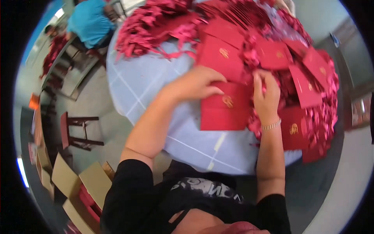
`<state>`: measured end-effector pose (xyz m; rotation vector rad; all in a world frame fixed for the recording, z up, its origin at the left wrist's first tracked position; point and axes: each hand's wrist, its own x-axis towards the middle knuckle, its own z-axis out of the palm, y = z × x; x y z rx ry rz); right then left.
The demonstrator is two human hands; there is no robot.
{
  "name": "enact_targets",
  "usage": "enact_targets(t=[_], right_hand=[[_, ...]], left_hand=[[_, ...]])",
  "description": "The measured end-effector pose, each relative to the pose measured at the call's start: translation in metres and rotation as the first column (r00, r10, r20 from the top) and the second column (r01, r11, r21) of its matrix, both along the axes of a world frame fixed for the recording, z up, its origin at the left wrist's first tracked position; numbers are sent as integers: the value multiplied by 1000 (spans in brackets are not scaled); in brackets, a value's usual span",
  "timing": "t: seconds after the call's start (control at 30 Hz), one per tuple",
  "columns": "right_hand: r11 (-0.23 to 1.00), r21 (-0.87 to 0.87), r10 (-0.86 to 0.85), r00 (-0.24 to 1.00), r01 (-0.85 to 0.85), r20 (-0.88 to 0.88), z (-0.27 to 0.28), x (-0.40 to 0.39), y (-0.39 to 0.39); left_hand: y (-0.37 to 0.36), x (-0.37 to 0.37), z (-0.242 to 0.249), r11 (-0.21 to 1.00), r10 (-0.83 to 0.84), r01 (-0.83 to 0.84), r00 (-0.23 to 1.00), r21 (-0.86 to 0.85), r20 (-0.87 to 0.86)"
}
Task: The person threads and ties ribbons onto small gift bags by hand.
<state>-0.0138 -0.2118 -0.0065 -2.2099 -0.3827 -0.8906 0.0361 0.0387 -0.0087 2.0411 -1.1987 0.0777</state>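
On the round table lie many red cards with gold emblems. My left hand [202, 82] rests over a red card [226, 113] near the table's middle, its thumb and fingers apart at the upper left edge. Just above lies a second red card [222, 54]. My right hand [266, 87], with a bracelet at the wrist, is to the right, thumb and forefinger curled close together over red ribbons [251, 50]. Whatever is between those fingertips is too small to make out. More red cards [307, 89] are spread over ribbons beyond the right hand.
A large heap of red ribbons [152, 29] covers the table's far left. A wooden stool [80, 130] and an open cardboard box [70, 175] with red things inside stand on the floor at left. A person in blue [90, 23] is at the upper left.
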Motion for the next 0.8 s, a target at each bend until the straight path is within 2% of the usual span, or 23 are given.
enact_targets(t=[0.03,0.13,0.17,0.27,0.3,0.4,0.43,0.53,0.57,0.63,0.67,0.7,0.73,0.8], right_hand=[[991,123,-38,995,49,-88,-5,7,-14],[981,66,-180,982,184,-58,-1,12,-38],[981,17,-189,972,194,-141,4,9,-42],[967,-208,-195,953,147,-232,-1,7,-52],[978,-140,-193,928,155,-318,0,6,-47],[923,-316,-317,903,222,-290,7,2,-28],[901,-382,-283,946,207,-157,-1,4,-30],[948,-285,-188,972,141,-142,-17,14,-33],[987,-125,-122,983,106,-134,-18,16,-34],[997,74,-18,998,22,-57,0,11,-30],[985,170,34,999,-32,-13,8,7,-27],[901,421,158,982,-102,-101,12,3,-26],[775,595,299,953,-212,-50,23,-4,-21],[540,768,414,903,-344,112,26,-6,-25]], left_hand=[[0,2,-2,999,24,-23,1000,29,-10],[0,4,-5,997,69,-65,994,49,-84],[-1,3,-4,996,73,-67,992,58,-103],[-2,1,-2,993,96,-84,982,80,-161],[-2,0,-1,993,103,-89,977,78,-186],[-2,1,-2,991,110,-92,974,98,-197],[-2,2,-3,990,111,-92,976,108,-190],[-2,3,-6,985,118,-96,981,142,-156],[-3,3,-5,986,115,-91,978,141,-172],[-3,2,-5,987,118,-92,972,134,-205],[-2,4,-8,987,113,-93,981,133,-158],[-1,6,-12,987,110,-95,988,133,-111],[0,7,-14,986,106,-97,992,133,-64],[0,6,-13,980,120,-105,990,168,-80]])
